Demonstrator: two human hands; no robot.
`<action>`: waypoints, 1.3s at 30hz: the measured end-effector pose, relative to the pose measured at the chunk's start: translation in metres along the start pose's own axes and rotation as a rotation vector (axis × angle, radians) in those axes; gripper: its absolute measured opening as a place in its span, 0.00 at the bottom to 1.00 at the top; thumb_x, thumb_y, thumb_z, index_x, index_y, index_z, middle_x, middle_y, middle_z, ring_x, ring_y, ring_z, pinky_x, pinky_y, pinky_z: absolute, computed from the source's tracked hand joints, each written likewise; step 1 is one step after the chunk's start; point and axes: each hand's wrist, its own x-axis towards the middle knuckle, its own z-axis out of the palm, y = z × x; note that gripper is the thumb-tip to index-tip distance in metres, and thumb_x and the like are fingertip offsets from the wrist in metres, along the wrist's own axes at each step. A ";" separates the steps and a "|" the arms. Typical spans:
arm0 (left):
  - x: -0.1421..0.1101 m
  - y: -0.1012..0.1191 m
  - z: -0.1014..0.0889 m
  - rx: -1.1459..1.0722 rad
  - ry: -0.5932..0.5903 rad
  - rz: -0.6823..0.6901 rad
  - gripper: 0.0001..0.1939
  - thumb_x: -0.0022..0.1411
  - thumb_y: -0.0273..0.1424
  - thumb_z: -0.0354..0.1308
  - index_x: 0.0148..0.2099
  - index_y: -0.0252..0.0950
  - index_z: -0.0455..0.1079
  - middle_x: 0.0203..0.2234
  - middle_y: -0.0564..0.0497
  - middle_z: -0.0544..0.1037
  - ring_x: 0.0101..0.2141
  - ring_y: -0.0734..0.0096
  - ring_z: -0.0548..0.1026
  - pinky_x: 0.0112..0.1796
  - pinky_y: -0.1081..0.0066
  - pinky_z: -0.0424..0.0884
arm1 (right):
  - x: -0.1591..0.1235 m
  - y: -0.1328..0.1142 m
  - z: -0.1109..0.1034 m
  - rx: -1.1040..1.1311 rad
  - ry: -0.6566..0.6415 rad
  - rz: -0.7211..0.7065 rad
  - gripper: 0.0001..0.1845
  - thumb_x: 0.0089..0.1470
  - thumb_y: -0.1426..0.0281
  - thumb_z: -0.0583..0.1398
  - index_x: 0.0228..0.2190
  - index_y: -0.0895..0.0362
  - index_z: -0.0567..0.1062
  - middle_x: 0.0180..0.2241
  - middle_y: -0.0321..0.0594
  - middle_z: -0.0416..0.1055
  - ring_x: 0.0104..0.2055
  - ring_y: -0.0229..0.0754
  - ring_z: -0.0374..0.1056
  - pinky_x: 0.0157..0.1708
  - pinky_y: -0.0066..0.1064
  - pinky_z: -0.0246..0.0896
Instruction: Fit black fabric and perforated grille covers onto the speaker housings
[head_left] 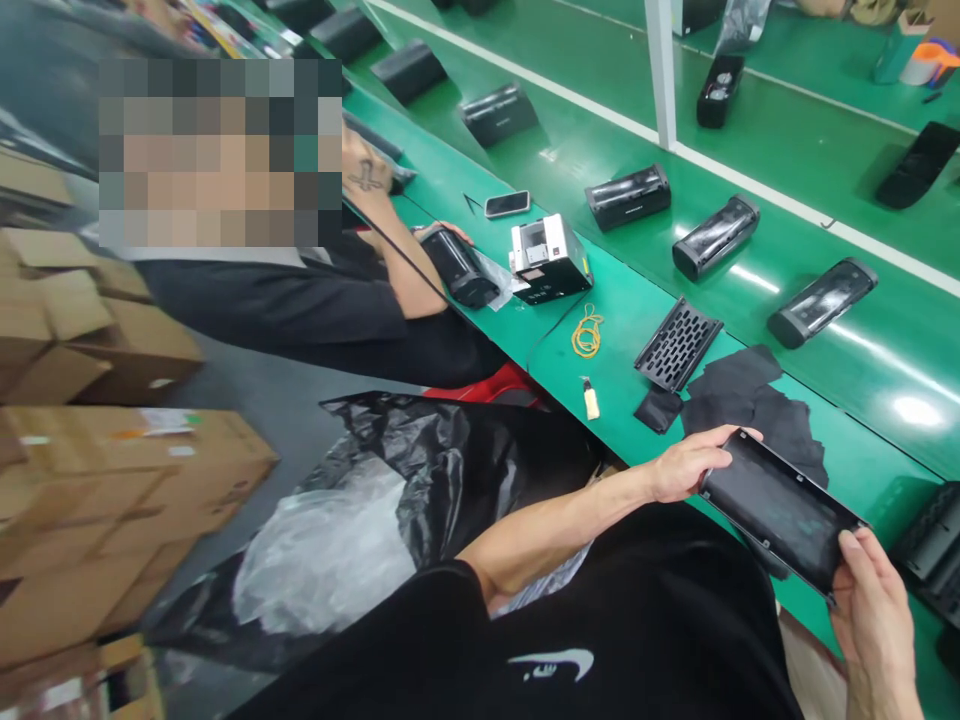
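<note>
Between my two hands is a black curved plastic panel (780,505), its hollow inner side turned up toward me. My left hand (686,465) is closed on its far left end, thumb over the rim. At the near right end, my right hand (870,580) grips the edge with the thumb on top. Just beyond the panel, a pile of black fabric sheets (750,390) lies on the green table. A perforated black grille panel (679,343) rests beside the pile, with a small folded black piece (658,410) in front of it.
Several black speaker-like housings (716,237) stand along the green bench. A small boxy machine (551,257), a phone (508,204), yellow bands (587,331) and a small bottle (590,400) lie leftward. A co-worker's hand rests by a black housing (461,265). Cartons (135,500) and plastic bags (330,550) fill the floor.
</note>
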 end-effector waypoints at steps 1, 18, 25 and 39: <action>0.000 0.000 0.000 0.003 0.006 -0.001 0.31 0.51 0.31 0.65 0.59 0.36 0.75 0.34 0.53 0.76 0.30 0.74 0.68 0.34 0.74 0.62 | 0.000 0.000 0.001 0.023 0.002 0.014 0.31 0.38 0.51 0.79 0.33 0.54 0.72 0.28 0.29 0.67 0.26 0.32 0.60 0.27 0.23 0.63; 0.007 -0.002 -0.001 -0.043 0.024 -0.030 0.32 0.50 0.29 0.65 0.59 0.36 0.76 0.35 0.52 0.77 0.32 0.72 0.72 0.36 0.73 0.64 | 0.005 0.003 -0.006 -0.024 -0.007 0.092 0.30 0.43 0.51 0.77 0.35 0.53 0.69 0.21 0.24 0.56 0.20 0.31 0.50 0.20 0.22 0.54; 0.007 0.000 -0.003 -0.053 -0.037 -0.037 0.35 0.49 0.30 0.66 0.62 0.35 0.75 0.36 0.50 0.79 0.33 0.70 0.74 0.37 0.72 0.66 | -0.004 -0.009 0.001 -0.004 0.043 0.154 0.36 0.37 0.49 0.79 0.33 0.53 0.66 0.20 0.21 0.49 0.19 0.28 0.44 0.16 0.20 0.41; -0.004 0.000 -0.002 0.166 -0.080 0.087 0.31 0.60 0.35 0.64 0.65 0.36 0.73 0.44 0.45 0.82 0.40 0.63 0.79 0.43 0.68 0.71 | -0.021 -0.020 -0.002 -0.091 0.132 0.103 0.35 0.38 0.46 0.78 0.34 0.54 0.69 0.20 0.23 0.48 0.20 0.28 0.42 0.16 0.20 0.37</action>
